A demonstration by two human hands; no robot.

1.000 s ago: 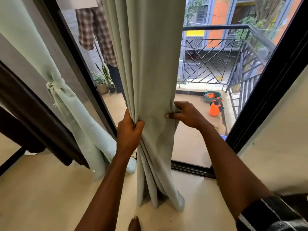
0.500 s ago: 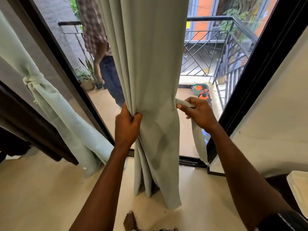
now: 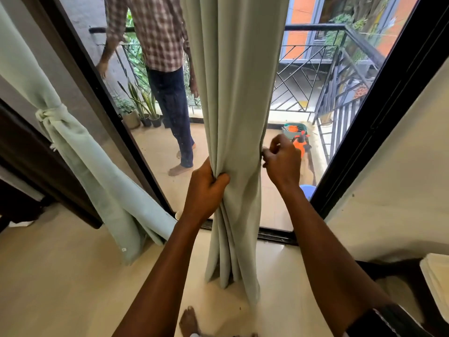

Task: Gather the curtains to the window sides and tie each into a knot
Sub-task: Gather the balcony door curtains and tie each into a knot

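Head view: left hand (image 3: 206,188) clamps the pale green fabric curtain (image 3: 233,93) bunched; right hand (image 3: 283,161) pinches its edge. Gather that edge in evenly before knotting.

Open gap at three o'clock of the hanging curtain (image 3: 233,93), reaching the black door frame (image 3: 379,113); at nine o'clock a person (image 3: 167,69) on the balcony (image 3: 158,147) stands in the opening.

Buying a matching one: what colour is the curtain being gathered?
The curtain is plain pale green; head view.
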